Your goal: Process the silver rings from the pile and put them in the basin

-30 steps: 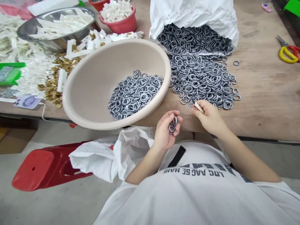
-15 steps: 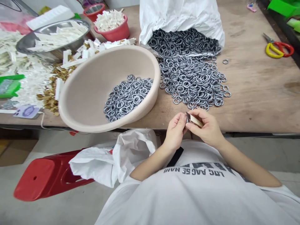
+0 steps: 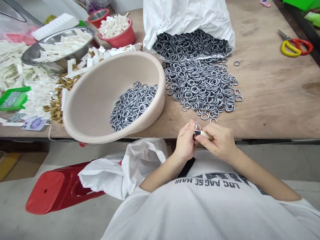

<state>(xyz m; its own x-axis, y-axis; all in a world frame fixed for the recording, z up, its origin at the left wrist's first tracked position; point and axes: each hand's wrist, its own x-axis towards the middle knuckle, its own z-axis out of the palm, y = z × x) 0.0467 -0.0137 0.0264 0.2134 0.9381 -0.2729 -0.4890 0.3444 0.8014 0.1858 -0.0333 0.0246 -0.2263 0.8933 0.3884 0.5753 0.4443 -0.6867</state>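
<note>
Left hand [image 3: 185, 142] curls up and pinches a small metal ring [image 3: 196, 126] in its fingertips. More rings may be hidden in that hand, but I cannot tell. Right hand [image 3: 220, 141] pinches a short tool [image 3: 205, 134] with a pale wood handle. Its dark metal tip [image 3: 197, 132] points left, right at the ring, and it touches the ring or comes very close. I cannot tell which.

The tool's long side lies nearly flat, going from right to left. So the right hand is behind the tool, and the left hand is in front of its tip. The two hands almost touch, just over the front edge of the wooden table [image 3: 275, 110].

A big heap of grey rings [image 3: 200, 86] lies ahead of the hands, closer to the right one. It spills out of a white sack [image 3: 187, 23]. More rings [image 3: 132, 106] sit in a tan plastic basin [image 3: 80, 115], up ahead and to the left of the left hand.
</note>
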